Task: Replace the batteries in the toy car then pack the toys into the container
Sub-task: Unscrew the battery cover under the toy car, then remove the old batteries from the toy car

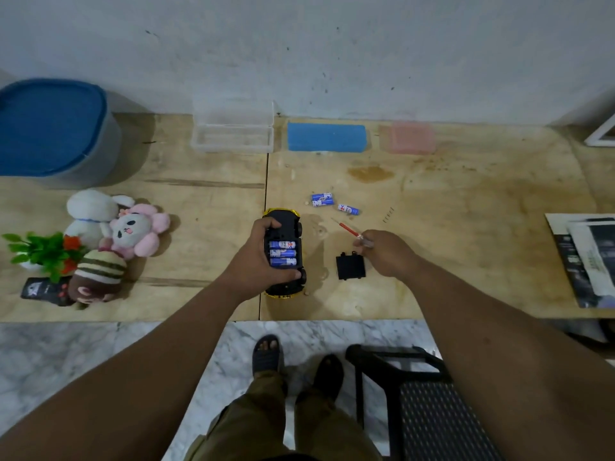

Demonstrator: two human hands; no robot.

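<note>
Our left hand [259, 251] clamped the upturned toy car [284, 252] at counter [449, 261] centre, steadying its batteries [283, 252]; our right hand [386, 251] pinched the screwdriver [347, 229] at three o'clock, near the cover [350, 267].

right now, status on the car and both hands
Left hand grips upturned toy car, three batteries seated. Right hand pinches screwdriver. Battery cover off, on table. Nothing blocking.
</note>
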